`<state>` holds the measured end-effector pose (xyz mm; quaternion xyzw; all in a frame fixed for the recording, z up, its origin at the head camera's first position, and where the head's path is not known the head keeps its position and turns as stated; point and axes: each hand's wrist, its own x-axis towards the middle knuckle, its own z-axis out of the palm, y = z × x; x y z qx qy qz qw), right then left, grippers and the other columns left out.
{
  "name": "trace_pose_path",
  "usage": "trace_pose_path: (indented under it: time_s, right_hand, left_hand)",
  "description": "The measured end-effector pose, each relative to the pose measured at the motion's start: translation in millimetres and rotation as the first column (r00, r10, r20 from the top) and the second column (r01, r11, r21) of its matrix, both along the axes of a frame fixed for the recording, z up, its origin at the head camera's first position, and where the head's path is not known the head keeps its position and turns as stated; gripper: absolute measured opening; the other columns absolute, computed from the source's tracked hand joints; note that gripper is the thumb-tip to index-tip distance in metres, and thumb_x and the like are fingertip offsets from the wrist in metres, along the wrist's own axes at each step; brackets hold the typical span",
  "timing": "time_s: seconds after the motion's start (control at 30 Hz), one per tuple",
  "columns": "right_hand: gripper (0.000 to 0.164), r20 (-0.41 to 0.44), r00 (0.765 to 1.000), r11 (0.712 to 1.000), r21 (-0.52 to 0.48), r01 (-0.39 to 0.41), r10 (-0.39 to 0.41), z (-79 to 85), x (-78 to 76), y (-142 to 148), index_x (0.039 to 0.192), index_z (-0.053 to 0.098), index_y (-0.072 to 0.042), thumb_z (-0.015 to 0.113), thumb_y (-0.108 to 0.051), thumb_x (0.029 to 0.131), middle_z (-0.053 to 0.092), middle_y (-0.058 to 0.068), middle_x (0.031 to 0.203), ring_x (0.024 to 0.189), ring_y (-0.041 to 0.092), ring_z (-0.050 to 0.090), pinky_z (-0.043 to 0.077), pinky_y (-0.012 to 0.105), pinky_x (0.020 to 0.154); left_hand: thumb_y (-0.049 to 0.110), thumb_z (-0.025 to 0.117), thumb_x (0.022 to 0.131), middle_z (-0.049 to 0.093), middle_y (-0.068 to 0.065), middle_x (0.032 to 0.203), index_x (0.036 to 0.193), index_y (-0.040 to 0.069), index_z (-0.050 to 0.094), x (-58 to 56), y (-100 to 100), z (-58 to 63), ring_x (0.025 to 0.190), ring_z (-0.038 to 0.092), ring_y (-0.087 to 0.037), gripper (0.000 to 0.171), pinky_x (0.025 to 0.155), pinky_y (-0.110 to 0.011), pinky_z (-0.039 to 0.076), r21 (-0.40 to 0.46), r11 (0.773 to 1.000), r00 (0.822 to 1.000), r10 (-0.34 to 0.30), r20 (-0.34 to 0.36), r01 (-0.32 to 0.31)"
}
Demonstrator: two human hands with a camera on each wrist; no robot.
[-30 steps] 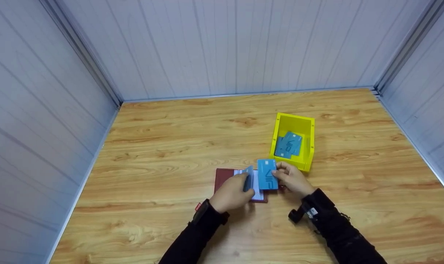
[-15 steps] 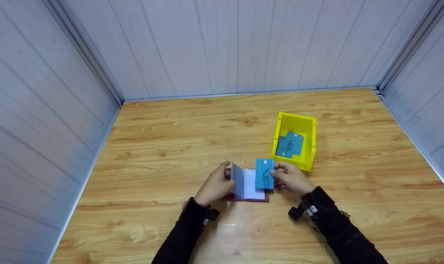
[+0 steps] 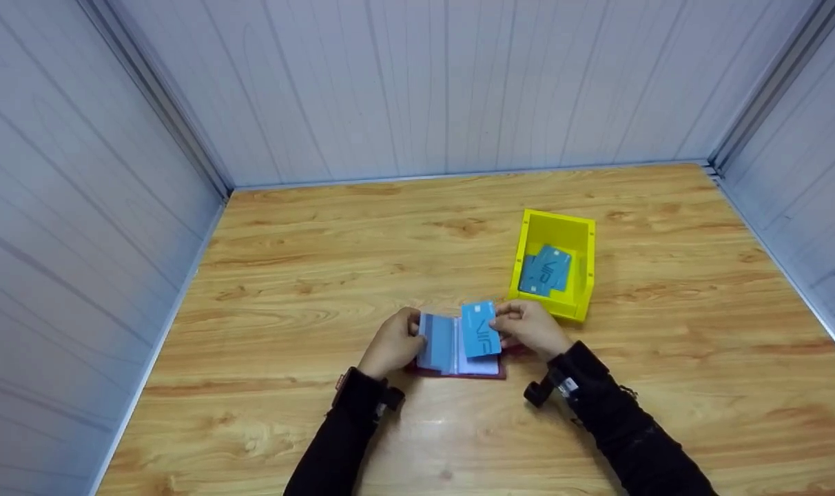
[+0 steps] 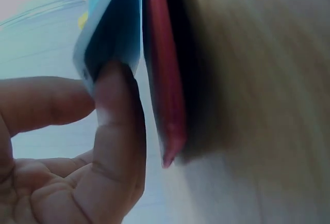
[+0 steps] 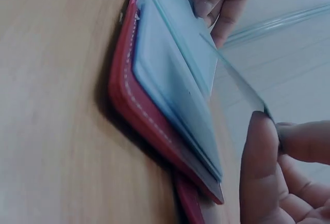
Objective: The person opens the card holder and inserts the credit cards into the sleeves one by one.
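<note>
A red card holder (image 5: 147,111) with stitched edges and clear sleeve pages (image 3: 476,366) lies spread on the table. My left hand (image 3: 392,343) pinches the edge of a left-side page (image 3: 437,342), which appears to contain a blue card with a dark stripe. In the left wrist view that page (image 4: 116,33) stands lifted off the red cover (image 4: 167,90). Between thumb and fingers, my right hand (image 3: 533,329) pinches a blue VIP card (image 3: 481,331) above the right-hand pages. The right wrist view shows the card (image 5: 240,77) tilted, edge on, apart from the pages below it.
Behind the right hand stands a yellow bin (image 3: 587,248) holding several blue VIP cards (image 3: 547,270). A red strap (image 5: 188,199) shows beneath the holder's edge. Pale panel walls (image 3: 417,89) border the wooden table (image 3: 335,255) at the back and sides.
My left hand has swung a page over to the left, and it now lies flatter. The right hand has moved the VIP card left over the right-hand pages and tilted it slightly.
</note>
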<state>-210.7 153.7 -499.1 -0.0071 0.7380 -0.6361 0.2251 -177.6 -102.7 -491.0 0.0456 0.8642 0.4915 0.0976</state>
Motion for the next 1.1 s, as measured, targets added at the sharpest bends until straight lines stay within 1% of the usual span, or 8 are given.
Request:
trace_pose_path:
  time_s: [0.1,0.23,0.43,0.57,0.67,0.83,1.1]
  right_hand:
    - [0.030,0.014,1.000,0.999,0.035,-0.025,0.025,-1.4,-0.2,-4.7,0.113,0.055,0.009,0.066,-0.003,0.087,0.063,-0.004,0.071,0.059,0.007,0.060,0.055,0.021,0.056]
    - [0.034,0.030,0.998,0.994,0.088,-0.065,0.063,-3.7,0.2,-9.4,0.115,0.056,0.009,0.068,-0.003,0.086,0.063,-0.002,0.069,0.056,0.008,0.059,0.055,0.022,0.055]
    - [0.036,0.048,0.997,0.989,0.128,-0.071,0.066,-3.1,1.1,-16.2,0.118,0.056,0.007,0.068,-0.005,0.087,0.065,0.003,0.075,0.058,0.010,0.061,0.056,0.023,0.058]
    - [0.036,0.047,0.997,0.988,0.141,-0.071,0.065,-1.7,2.0,-20.7,0.119,0.055,0.006,0.068,-0.005,0.087,0.063,0.005,0.078,0.059,0.010,0.061,0.057,0.024,0.058]
    - [0.037,0.042,0.997,0.987,0.145,-0.065,0.060,-1.1,2.9,-24.0,0.119,0.055,0.006,0.069,-0.004,0.087,0.062,0.006,0.078,0.057,0.011,0.061,0.056,0.024,0.057]
    - [0.039,0.041,0.998,0.987,0.151,-0.053,0.047,-1.9,3.4,-28.7,0.118,0.054,0.006,0.071,-0.003,0.084,0.062,0.006,0.076,0.054,0.010,0.061,0.056,0.023,0.054]
    - [0.041,-0.021,0.999,0.979,0.200,-0.027,0.032,-3.7,4.4,-35.4,0.118,0.055,0.005,0.072,-0.003,0.082,0.063,0.005,0.070,0.051,0.009,0.060,0.054,0.022,0.051]
  left_hand:
    - [-0.006,0.056,0.081,0.055,-0.008,0.086,0.129,-0.009,0.050,0.2,-1.4,-1.1,0.076,0.053,-0.016,0.049,0.061,-0.025,0.046,0.000,1.000,1.000,-0.003,0.010,0.003]
    - [-0.008,0.056,0.077,0.054,-0.008,0.088,0.133,-0.011,0.046,0.9,-1.9,-2.1,0.080,0.051,-0.017,0.057,0.066,-0.025,0.044,-0.004,1.000,1.000,-0.008,-0.014,0.008]
    - [-0.008,0.055,0.077,0.053,-0.009,0.089,0.133,-0.011,0.047,1.6,-2.1,-2.2,0.079,0.050,-0.017,0.057,0.065,-0.026,0.044,-0.007,1.000,1.000,-0.015,-0.022,0.014]
    - [-0.008,0.056,0.079,0.053,-0.007,0.089,0.134,-0.010,0.047,0.7,-2.6,-3.1,0.080,0.051,-0.017,0.056,0.068,-0.026,0.045,-0.021,1.000,1.000,-0.020,-0.021,0.020]
    - [-0.007,0.056,0.080,0.052,-0.006,0.089,0.135,-0.010,0.047,0.2,-2.3,-2.8,0.081,0.051,-0.017,0.055,0.070,-0.026,0.045,-0.025,1.000,1.000,-0.019,-0.014,0.019]
    - [-0.007,0.056,0.081,0.050,-0.005,0.087,0.136,-0.010,0.046,0.4,-1.6,-1.6,0.079,0.050,-0.017,0.055,0.067,-0.026,0.044,-0.020,1.000,1.000,-0.018,-0.004,0.018]
    - [-0.006,0.057,0.082,0.050,-0.004,0.086,0.135,-0.010,0.046,1.1,-1.7,-0.6,0.078,0.050,-0.016,0.055,0.067,-0.025,0.044,-0.028,1.000,1.000,-0.004,-0.007,0.004]
